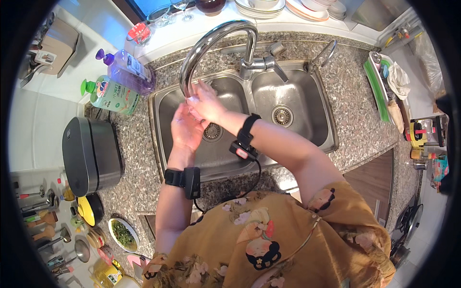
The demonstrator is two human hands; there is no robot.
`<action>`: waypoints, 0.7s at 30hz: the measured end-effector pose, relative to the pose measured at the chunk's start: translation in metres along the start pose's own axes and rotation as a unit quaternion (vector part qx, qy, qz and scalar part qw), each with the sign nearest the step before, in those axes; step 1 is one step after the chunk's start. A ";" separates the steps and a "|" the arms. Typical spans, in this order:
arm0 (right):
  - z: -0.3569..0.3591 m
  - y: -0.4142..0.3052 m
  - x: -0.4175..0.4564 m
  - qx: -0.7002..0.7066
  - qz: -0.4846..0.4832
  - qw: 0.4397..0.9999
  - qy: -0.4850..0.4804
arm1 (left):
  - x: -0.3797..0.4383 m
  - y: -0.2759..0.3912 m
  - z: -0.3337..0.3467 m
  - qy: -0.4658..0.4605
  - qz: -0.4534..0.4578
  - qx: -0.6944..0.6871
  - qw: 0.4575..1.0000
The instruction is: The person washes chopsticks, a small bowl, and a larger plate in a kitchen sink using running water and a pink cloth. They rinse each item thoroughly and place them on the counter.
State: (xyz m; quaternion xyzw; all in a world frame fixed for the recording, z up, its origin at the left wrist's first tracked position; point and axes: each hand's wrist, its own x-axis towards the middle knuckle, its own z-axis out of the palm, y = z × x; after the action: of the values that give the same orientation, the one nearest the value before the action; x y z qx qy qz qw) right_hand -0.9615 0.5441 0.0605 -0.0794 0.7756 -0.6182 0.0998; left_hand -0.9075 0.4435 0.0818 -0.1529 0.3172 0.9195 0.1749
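Under the spout of the chrome faucet (218,28), my two hands touch each other above the left basin of the steel double sink (227,162). My left hand (185,127) has its palm turned up and its fingers parted, with nothing plainly in it. Across its fingertips lies my right hand (207,102), bent over at the wrist; whether anything is between the hands cannot be made out. The faucet lever (281,72) points toward the right basin. Each wrist wears a black strap with a small device.
Left of the sink stand a purple pump bottle (131,72), a green pump bottle (115,95) and a dark grey lidded container (93,156). A dish of greens (123,234) is at the lower left. Stacked plates (261,10) line the sill; a green-white rack (376,86) stands right.
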 end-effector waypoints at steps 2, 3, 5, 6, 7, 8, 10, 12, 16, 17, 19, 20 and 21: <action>0.009 0.010 -0.016 -0.074 -0.049 0.994 -0.068 | 0.008 0.009 -0.006 0.047 0.039 -0.018 0.998; 0.023 0.011 -0.029 -0.144 -0.110 0.983 -0.038 | 0.014 0.010 -0.022 0.064 0.032 -0.001 0.997; 0.040 -0.003 -0.046 -0.189 -0.148 0.971 -0.003 | 0.018 -0.003 -0.050 -0.069 0.023 -0.098 0.993; 0.037 -0.021 -0.048 -0.167 -0.127 0.978 0.000 | 0.020 -0.010 -0.052 -0.203 0.014 -0.184 0.962; 0.026 -0.028 -0.040 -0.129 -0.111 0.985 -0.011 | 0.019 -0.018 -0.056 -0.089 0.026 -0.070 0.993; 0.007 -0.028 -0.027 -0.094 -0.089 0.992 -0.012 | 0.014 -0.024 -0.030 0.022 0.027 0.047 0.998; 0.009 -0.001 -0.014 -0.088 -0.079 0.989 0.088 | 0.008 -0.017 -0.007 0.037 0.052 0.040 0.997; 0.012 0.001 -0.022 -0.172 -0.060 0.982 0.053 | 0.005 -0.009 -0.006 0.032 0.064 0.033 0.997; 0.023 -0.035 -0.046 -0.157 -0.075 0.985 -0.015 | 0.013 -0.020 -0.056 -0.117 0.071 -0.137 0.981; 0.019 -0.044 -0.046 -0.157 -0.049 0.986 -0.025 | 0.007 -0.022 -0.047 -0.085 0.048 -0.054 0.994; 0.013 -0.014 -0.020 -0.077 -0.086 0.993 0.026 | 0.013 -0.031 -0.034 0.019 0.034 0.037 0.999; 0.008 0.010 -0.006 -0.127 -0.067 0.980 0.141 | -0.001 -0.032 0.003 0.074 0.035 0.057 0.995; 0.003 0.014 -0.005 -0.128 -0.027 0.985 0.115 | -0.003 -0.026 0.002 0.058 0.025 0.044 0.997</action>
State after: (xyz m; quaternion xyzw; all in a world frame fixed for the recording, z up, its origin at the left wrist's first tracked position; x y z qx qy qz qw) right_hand -0.9553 0.5452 0.0464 -0.0408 0.8519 -0.5218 -0.0181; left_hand -0.8948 0.4634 0.0711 -0.1901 0.3702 0.8985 0.1399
